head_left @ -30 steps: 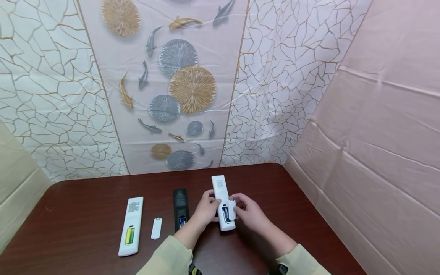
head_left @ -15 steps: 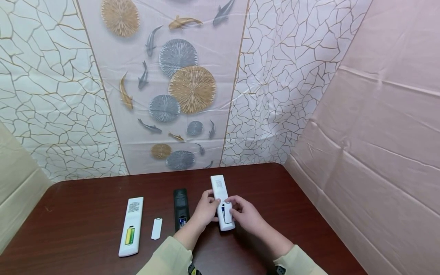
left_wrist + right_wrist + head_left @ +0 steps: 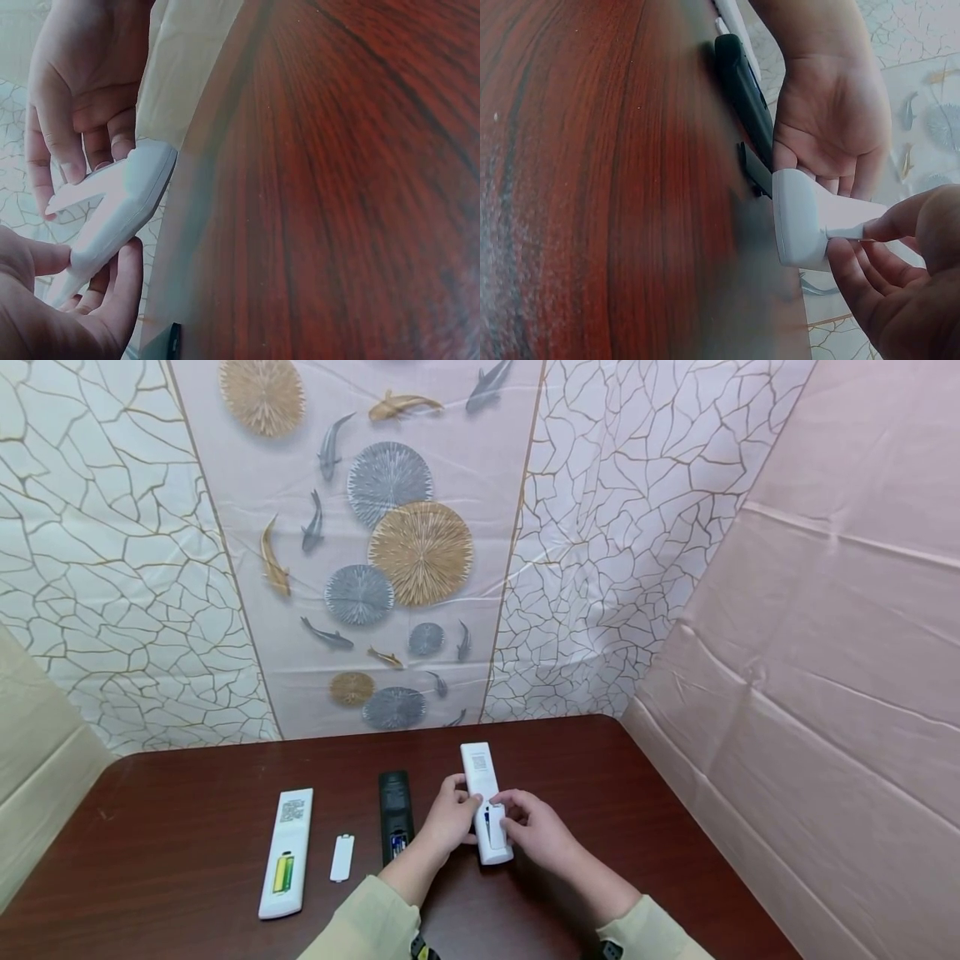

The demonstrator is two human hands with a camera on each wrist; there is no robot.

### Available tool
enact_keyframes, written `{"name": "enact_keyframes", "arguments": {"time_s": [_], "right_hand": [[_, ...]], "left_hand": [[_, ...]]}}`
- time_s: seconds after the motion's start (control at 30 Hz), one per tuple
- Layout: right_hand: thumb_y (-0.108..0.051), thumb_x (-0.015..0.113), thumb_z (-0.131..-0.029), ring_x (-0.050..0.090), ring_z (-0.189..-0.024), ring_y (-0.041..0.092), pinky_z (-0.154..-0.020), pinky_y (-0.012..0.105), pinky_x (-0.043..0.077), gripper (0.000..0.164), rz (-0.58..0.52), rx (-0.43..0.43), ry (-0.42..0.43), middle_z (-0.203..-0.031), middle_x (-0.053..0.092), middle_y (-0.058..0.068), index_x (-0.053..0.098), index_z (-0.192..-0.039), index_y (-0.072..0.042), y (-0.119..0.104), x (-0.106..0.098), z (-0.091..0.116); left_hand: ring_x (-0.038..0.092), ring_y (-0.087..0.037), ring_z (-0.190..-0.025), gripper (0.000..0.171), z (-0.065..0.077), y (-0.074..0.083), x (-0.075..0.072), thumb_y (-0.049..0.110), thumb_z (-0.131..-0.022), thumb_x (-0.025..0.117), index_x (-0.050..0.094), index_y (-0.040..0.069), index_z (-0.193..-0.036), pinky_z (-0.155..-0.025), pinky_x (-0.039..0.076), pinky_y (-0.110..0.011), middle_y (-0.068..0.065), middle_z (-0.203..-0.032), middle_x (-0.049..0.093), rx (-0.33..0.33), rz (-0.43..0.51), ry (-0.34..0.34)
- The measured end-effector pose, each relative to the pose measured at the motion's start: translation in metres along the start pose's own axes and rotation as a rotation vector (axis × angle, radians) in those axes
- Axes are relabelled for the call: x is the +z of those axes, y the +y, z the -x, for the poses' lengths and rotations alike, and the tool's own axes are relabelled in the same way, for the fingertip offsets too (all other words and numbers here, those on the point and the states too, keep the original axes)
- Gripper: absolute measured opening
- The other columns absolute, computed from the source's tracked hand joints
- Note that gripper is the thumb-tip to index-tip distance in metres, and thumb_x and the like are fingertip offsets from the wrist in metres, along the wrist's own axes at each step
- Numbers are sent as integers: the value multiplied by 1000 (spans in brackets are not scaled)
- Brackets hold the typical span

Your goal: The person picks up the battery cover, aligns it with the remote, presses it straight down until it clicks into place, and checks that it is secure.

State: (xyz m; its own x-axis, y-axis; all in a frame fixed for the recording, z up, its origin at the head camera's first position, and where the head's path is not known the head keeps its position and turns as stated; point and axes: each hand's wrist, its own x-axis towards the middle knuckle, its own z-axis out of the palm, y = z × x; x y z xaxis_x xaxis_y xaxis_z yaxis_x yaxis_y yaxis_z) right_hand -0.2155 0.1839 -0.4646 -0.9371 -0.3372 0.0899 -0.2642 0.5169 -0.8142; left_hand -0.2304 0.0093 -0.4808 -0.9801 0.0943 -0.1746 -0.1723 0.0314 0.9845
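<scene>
Around the middle of a white remote control (image 3: 478,770), back side up, my left hand (image 3: 448,817) grips with the thumb on one edge and fingers below. My right hand (image 3: 542,831) pinches a white battery cover (image 3: 498,828) between thumb and fingers. In the left wrist view that cover (image 3: 81,189) stands tilted, its lower end at the remote's end and its other end raised. Part of a blue battery (image 3: 487,823) shows in the compartment beside the cover. The right wrist view has the remote's rounded end (image 3: 799,225) towards me.
A black remote (image 3: 395,802) with blue batteries exposed lies left of my left hand. Farther left are a loose white cover (image 3: 342,858) and another white remote (image 3: 292,818) with yellow-green batteries showing. A small dark piece (image 3: 756,169) lies by the black remote. The brown table (image 3: 187,827) meets patterned cloth behind.
My right hand has brought the battery cover leftward from beside the remote to over its battery compartment. The left hand has kept its grip on the remote almost in place.
</scene>
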Motion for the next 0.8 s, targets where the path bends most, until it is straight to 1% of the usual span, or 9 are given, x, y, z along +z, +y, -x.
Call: {"name": "enact_keyframes", "arguments": {"time_s": [0.27,0.53,0.8], "right_hand": [[3,62,-94,57,-77,18,-59,29,55,27,8,-23,0,-96,55,8,66,-118,-7,2,1,-1],[-1,61,-96,57,-77,17,-58,28,55,22,13,-33,14,-98,56,7,68,-117,-8,0,0,-2],[-5,64,-95,55,-82,12,-70,25,50,21,136,-70,74,-96,57,-1,72,-112,-14,2,1,-2]], "left_hand": [[63,-26,-96,49,-1,-1,0,19,-104,52,33,7,-148,-64,59,-40,-19,-127,57,-5,-5,1],[64,-28,-96,50,0,0,1,19,-103,54,32,7,-147,-63,59,-41,-22,-127,56,11,38,-18],[65,-27,-95,49,0,-2,3,19,-103,53,33,7,-146,-62,59,-41,-20,-124,57,6,53,-19]]}}
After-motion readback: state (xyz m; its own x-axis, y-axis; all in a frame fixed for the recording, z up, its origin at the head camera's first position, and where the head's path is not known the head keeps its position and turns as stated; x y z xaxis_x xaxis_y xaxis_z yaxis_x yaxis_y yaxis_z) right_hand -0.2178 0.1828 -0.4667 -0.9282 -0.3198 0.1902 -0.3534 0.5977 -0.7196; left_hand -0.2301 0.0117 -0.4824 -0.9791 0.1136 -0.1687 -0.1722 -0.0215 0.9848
